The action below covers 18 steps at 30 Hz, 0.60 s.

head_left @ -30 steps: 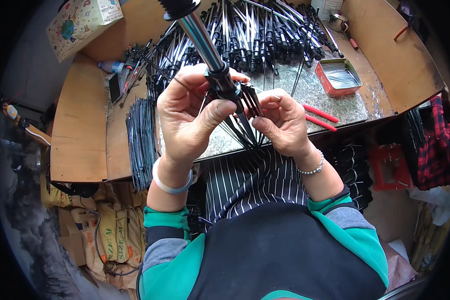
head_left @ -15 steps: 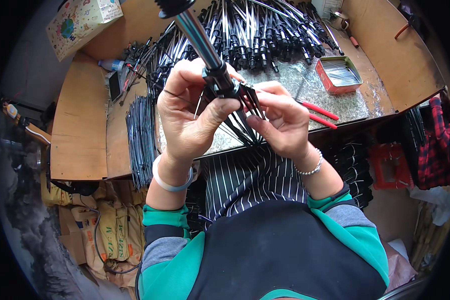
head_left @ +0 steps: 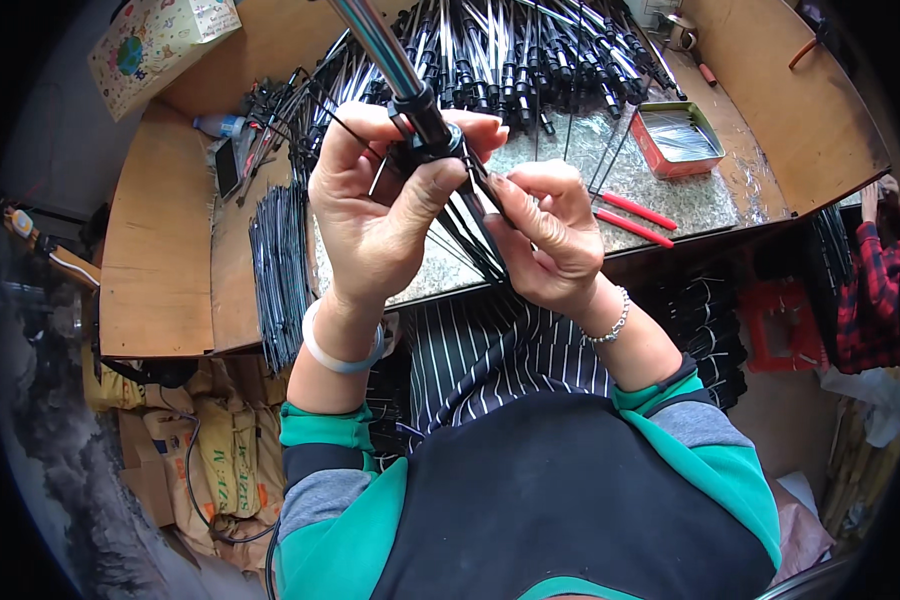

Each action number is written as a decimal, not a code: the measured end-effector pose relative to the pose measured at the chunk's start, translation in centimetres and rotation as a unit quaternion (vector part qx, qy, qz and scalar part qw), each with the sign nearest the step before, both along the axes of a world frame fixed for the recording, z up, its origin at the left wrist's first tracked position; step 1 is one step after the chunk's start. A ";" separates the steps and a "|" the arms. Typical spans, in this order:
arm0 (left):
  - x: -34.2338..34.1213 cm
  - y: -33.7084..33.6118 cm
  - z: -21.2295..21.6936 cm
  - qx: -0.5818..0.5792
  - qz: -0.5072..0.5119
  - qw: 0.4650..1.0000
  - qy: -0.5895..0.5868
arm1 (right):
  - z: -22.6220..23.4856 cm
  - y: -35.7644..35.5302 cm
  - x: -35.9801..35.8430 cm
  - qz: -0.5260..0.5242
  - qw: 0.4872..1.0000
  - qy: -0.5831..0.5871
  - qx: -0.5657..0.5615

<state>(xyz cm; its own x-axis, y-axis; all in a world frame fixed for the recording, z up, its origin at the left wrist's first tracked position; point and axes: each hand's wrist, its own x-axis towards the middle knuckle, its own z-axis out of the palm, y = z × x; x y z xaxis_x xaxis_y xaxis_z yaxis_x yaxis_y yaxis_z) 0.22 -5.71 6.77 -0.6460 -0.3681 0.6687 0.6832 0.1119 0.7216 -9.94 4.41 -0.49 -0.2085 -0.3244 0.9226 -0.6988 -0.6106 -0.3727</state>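
Note:
An umbrella frame (head_left: 378, 50) slants up and away before me, with a shiny metal shaft and a black hub (head_left: 432, 130). My left hand (head_left: 365, 225) is closed round the hub, thumb pressed against its near side. Thin black ribs (head_left: 482, 255) hang from the hub toward my lap, and several others stick out to the left and right. My right hand (head_left: 555, 235) pinches a rib close to the hub between thumb and fingers. The exact joint at the fingertips is too small to make out.
Many metal umbrella shafts (head_left: 490, 60) lie piled at the back. A tin (head_left: 678, 140) of thin wires and red-handled pliers (head_left: 638, 220) rest at right. Black ribs (head_left: 278, 270) are stacked at left. Wooden side panels (head_left: 160, 240) flank the bench. A co-worker's plaid sleeve (head_left: 870, 290) shows at far right.
Both hands and the umbrella frame have shifted slightly left. The shaft's upper end has moved out of the picture, and several ribs now spread out to the right.

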 end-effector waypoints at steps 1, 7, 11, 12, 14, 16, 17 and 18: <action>0.1 -0.4 0.0 -0.013 -0.003 1.000 -0.005 | 0.0 0.0 0.0 0.001 1.000 -0.001 0.001; -0.2 -0.4 -0.1 -0.047 0.004 0.999 -0.001 | -0.4 -0.4 0.0 0.046 0.996 -0.079 0.015; -0.3 -0.4 -0.3 -0.037 0.015 0.999 0.018 | 0.1 -0.1 0.2 0.037 0.997 -0.063 0.017; -0.2 -0.4 -0.3 -0.036 0.015 0.999 0.017 | 0.2 -0.1 0.2 0.030 0.998 -0.057 0.015; -0.3 -0.2 -0.3 -0.047 0.029 0.998 0.017 | 0.1 -0.3 0.1 0.023 0.998 -0.051 0.014; -0.5 0.0 -0.4 -0.051 0.054 0.997 0.020 | 0.0 -0.9 0.0 0.024 0.996 -0.087 -0.021; -0.5 0.0 -0.5 -0.050 0.054 0.997 0.019 | 0.1 -0.8 0.0 0.015 0.996 -0.083 -0.016; -0.5 0.1 -0.5 -0.052 0.060 0.997 0.021 | 0.1 -0.7 0.0 0.015 0.996 -0.084 -0.016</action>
